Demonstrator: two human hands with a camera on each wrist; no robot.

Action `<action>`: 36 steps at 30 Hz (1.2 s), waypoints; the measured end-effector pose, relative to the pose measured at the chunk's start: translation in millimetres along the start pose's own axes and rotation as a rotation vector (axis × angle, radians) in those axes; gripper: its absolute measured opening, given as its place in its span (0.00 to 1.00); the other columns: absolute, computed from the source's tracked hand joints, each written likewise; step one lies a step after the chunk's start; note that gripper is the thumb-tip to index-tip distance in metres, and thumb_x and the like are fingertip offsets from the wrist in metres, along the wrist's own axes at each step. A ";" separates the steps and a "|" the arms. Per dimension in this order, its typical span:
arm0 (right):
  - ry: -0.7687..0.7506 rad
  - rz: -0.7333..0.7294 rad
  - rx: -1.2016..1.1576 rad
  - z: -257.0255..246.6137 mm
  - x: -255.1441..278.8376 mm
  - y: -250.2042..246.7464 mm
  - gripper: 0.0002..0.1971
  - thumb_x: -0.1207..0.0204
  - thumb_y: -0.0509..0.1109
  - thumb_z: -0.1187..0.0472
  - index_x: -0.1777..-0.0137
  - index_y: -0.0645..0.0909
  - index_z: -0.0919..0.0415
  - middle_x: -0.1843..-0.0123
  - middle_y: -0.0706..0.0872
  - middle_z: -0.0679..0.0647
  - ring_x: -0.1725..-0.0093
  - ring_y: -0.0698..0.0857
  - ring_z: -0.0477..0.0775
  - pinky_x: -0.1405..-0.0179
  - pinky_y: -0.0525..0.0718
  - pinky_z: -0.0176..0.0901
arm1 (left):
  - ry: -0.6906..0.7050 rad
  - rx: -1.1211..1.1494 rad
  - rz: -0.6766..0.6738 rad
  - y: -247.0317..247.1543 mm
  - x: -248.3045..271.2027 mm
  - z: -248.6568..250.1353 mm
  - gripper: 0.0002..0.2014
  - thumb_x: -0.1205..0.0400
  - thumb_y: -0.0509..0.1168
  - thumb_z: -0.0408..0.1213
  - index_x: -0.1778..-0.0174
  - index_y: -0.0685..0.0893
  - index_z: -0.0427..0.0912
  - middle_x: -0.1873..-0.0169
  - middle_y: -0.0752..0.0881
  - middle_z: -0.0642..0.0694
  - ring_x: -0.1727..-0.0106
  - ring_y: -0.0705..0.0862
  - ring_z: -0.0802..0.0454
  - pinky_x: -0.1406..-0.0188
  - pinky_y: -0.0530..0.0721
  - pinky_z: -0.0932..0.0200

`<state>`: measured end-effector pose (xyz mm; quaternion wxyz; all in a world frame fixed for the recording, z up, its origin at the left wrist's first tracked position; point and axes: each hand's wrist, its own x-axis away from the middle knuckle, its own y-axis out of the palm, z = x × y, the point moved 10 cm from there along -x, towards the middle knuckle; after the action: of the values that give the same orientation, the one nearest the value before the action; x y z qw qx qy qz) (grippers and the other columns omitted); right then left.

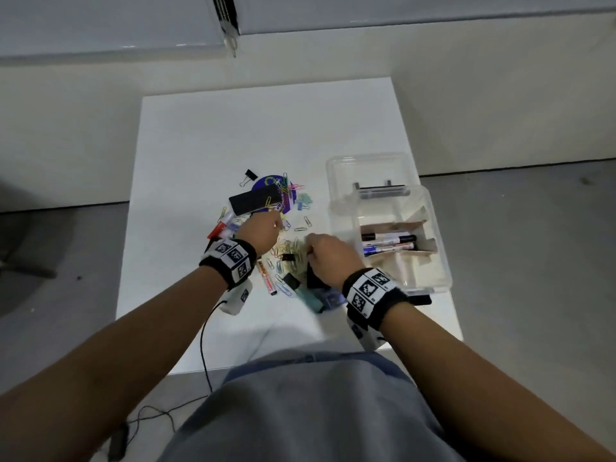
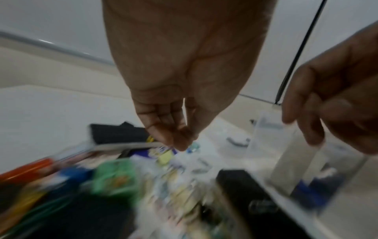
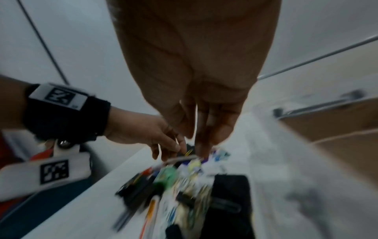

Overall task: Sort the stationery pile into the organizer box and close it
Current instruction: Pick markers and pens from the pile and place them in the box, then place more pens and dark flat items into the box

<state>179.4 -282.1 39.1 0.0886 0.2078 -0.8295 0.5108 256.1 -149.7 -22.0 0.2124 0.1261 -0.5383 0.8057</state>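
The stationery pile (image 1: 286, 258) of paper clips, binder clips and markers lies mid-table. My left hand (image 1: 278, 226) hovers over its far side beside a black eraser (image 1: 255, 201), its fingertips (image 2: 182, 142) bunched together; blur hides whether they pinch anything. My right hand (image 1: 310, 250) reaches down onto gold clips in the pile's middle, thumb and fingers (image 3: 204, 145) pointing down with a slim gap and nothing seen between them. The clear organizer box (image 1: 430, 208) stands at the right, its lid (image 1: 366, 168) open, with several markers (image 1: 390, 243) in one cardboard-divided compartment.
A purple disc (image 1: 266, 183), a black binder clip (image 1: 250, 176) and mint clips (image 1: 305, 200) lie at the pile's far end. A red marker (image 1: 216, 230) sits left. A cable (image 1: 203, 345) hangs off the table's near edge. Both wrist views are blurred.
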 end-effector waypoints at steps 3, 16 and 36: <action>-0.011 -0.233 0.220 -20.1 -3.4 64.7 0.12 0.20 0.59 0.63 0.41 0.80 0.63 0.45 0.87 0.61 0.47 0.87 0.65 0.53 0.83 0.52 | -0.064 -0.026 0.041 9.5 15.3 -56.5 0.10 0.21 0.56 0.27 0.49 0.81 0.39 0.52 0.86 0.39 0.49 0.85 0.40 0.50 0.81 0.49; 0.220 -0.068 0.119 4.9 -26.0 108.3 0.25 0.22 0.61 0.41 0.36 0.72 0.62 0.42 0.83 0.60 0.46 0.85 0.63 0.53 0.84 0.53 | -0.042 0.180 0.154 26.0 34.9 -99.0 0.21 0.21 0.71 0.43 0.35 0.76 0.43 0.37 0.75 0.40 0.42 0.82 0.43 0.36 0.83 0.47; 0.225 -0.165 0.110 -24.2 -64.0 125.1 0.15 0.22 0.65 0.56 0.39 0.76 0.62 0.43 0.86 0.60 0.46 0.87 0.64 0.50 0.84 0.51 | -0.367 0.228 0.150 0.2 -12.6 -169.1 0.19 0.15 0.61 0.44 0.40 0.78 0.30 0.42 0.83 0.30 0.41 0.83 0.32 0.44 0.81 0.44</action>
<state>180.8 -195.3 -74.1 0.2112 0.2214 -0.7651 0.5665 271.4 3.4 -93.3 0.0349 0.2532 -0.4813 0.8385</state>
